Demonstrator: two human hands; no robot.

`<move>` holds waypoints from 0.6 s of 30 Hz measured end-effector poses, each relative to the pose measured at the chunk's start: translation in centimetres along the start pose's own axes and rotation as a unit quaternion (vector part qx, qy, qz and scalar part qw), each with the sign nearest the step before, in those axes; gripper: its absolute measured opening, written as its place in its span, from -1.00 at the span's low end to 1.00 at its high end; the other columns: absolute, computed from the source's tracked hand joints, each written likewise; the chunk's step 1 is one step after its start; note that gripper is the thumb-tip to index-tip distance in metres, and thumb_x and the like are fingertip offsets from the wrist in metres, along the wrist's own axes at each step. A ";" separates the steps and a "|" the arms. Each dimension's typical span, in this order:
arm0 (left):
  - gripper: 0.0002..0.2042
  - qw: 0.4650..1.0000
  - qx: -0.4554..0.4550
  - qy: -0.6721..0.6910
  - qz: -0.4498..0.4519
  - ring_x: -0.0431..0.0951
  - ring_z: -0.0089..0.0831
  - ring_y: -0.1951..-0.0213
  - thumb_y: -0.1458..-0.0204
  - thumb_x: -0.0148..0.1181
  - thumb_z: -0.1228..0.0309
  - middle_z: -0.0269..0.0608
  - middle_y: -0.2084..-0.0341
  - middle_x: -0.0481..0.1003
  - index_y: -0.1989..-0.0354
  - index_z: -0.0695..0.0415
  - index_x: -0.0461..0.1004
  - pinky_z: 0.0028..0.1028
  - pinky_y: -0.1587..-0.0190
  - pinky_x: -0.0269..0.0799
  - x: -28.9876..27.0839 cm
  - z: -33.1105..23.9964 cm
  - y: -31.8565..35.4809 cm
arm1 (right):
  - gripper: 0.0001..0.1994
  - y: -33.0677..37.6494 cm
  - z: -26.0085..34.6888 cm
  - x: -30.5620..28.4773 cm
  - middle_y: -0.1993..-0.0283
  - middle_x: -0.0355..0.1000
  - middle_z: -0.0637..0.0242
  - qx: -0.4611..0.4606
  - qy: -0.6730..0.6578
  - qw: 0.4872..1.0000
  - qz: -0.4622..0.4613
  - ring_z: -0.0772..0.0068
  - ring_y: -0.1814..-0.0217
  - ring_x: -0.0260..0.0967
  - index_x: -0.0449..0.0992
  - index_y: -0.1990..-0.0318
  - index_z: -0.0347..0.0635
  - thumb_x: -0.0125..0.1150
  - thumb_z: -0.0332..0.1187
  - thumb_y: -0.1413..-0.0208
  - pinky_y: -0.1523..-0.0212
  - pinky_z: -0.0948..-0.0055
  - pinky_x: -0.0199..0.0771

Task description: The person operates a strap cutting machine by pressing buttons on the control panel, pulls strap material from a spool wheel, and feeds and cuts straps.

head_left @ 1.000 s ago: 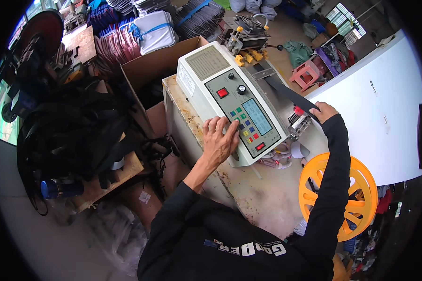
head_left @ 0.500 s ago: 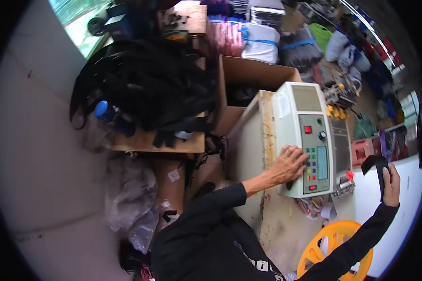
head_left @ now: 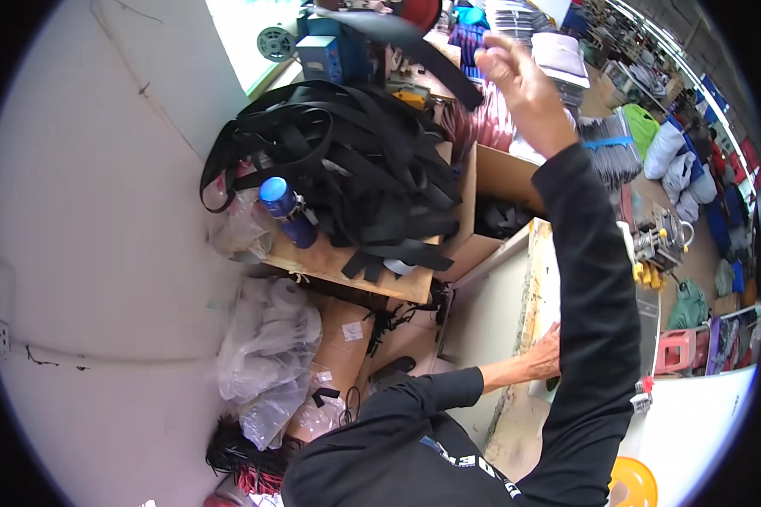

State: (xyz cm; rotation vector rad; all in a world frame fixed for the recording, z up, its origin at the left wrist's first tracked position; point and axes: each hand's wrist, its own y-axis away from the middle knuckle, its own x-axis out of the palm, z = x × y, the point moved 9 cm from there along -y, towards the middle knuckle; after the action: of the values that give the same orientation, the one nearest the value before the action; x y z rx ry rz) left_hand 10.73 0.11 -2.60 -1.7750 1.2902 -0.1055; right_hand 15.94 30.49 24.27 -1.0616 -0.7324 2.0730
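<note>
My right hand (head_left: 520, 80) is raised high near the top of the view, its fingers closed on a flat black strap piece (head_left: 406, 42) that sticks out to the left above a big heap of black straps (head_left: 355, 165). The heap lies on a wooden board (head_left: 338, 266). My left hand (head_left: 550, 351) rests on the edge of the workbench (head_left: 528, 338) lower down; my right arm hides most of it and of the machine there. I cannot tell whether the left hand grips anything.
A blue bottle (head_left: 287, 211) stands beside the strap heap. Open cardboard boxes (head_left: 495, 198) sit between heap and bench. Clear plastic bags (head_left: 266, 359) lie on the floor by the white wall. Stacked bundles and white sacks (head_left: 672, 156) fill the right background. An orange reel (head_left: 630, 486) shows at the bottom.
My right hand has swung the black strap piece from beside the machine up and over toward the strap heap. The view has turned left, away from the machine. My left hand stays at the bench.
</note>
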 end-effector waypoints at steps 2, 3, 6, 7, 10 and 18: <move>-0.57 1.000 -0.024 0.013 -0.008 0.21 -0.11 -0.04 0.07 0.02 0.28 0.01 0.07 0.26 0.01 0.23 0.25 -0.18 -0.11 0.07 -0.4 1.2 0.9 | -0.59 3.0 -1.2 4.6 0.18 0.41 0.10 0.116 -0.074 0.988 0.067 0.29 0.09 0.38 0.30 0.00 -0.27 0.07 -0.19 -0.07 0.04 0.41 0.29; -0.57 0.999 -0.028 0.027 -0.009 0.22 -0.11 -0.04 0.06 0.02 0.28 0.01 0.06 0.26 0.01 0.22 0.25 -0.18 -0.11 0.06 -0.2 1.3 0.9 | -0.61 4.8 -0.9 5.4 0.20 0.41 0.11 0.143 -0.047 0.985 0.087 0.27 0.12 0.38 0.31 0.02 -0.27 0.08 -0.23 -0.05 0.04 0.41 0.30; -0.57 0.997 -0.040 0.070 -0.018 0.22 -0.10 -0.04 0.05 0.01 0.27 0.00 0.05 0.27 0.00 0.21 0.25 -0.20 -0.14 0.04 -0.2 1.5 1.2 | -0.66 9.9 0.7 7.0 0.26 0.40 0.16 0.106 0.030 0.984 0.142 0.22 0.17 0.36 0.36 0.09 -0.24 0.13 -0.31 0.03 0.09 0.34 0.31; -0.57 0.995 -0.040 0.090 -0.024 0.23 -0.10 -0.04 0.05 0.00 0.27 0.00 0.04 0.27 0.00 0.21 0.25 -0.20 -0.15 0.04 -0.3 1.6 1.2 | -0.69 11.7 0.5 7.2 0.25 0.40 0.17 0.096 0.048 0.982 0.157 0.22 0.18 0.36 0.38 0.12 -0.22 0.15 -0.32 0.03 0.11 0.33 0.31; -0.57 0.994 -0.044 0.099 -0.024 0.23 -0.10 -0.05 0.04 0.00 0.25 0.00 0.03 0.27 -0.01 0.19 0.26 -0.21 -0.17 0.02 -0.7 1.7 1.2 | -0.75 15.6 0.9 7.6 0.25 0.40 0.20 0.104 0.060 0.972 0.204 0.21 0.17 0.34 0.42 0.18 -0.20 0.14 -0.32 0.02 0.11 0.34 0.27; -0.54 0.998 -0.027 0.044 -0.034 0.28 -0.14 0.06 0.10 0.16 0.36 -0.04 0.10 0.27 0.01 0.21 0.22 -0.26 0.03 0.18 -2.4 0.8 -0.4 | -0.83 24.3 2.7 2.9 0.37 0.43 0.27 0.141 0.101 0.971 0.166 0.22 0.33 0.36 0.45 0.28 -0.10 0.11 -0.28 0.03 0.27 0.31 0.32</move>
State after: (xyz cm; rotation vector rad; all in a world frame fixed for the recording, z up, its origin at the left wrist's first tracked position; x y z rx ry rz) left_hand 10.40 2.51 -1.80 -1.8797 1.3058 -0.1902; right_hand 4.69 17.56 6.53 -1.2710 -0.1552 2.2175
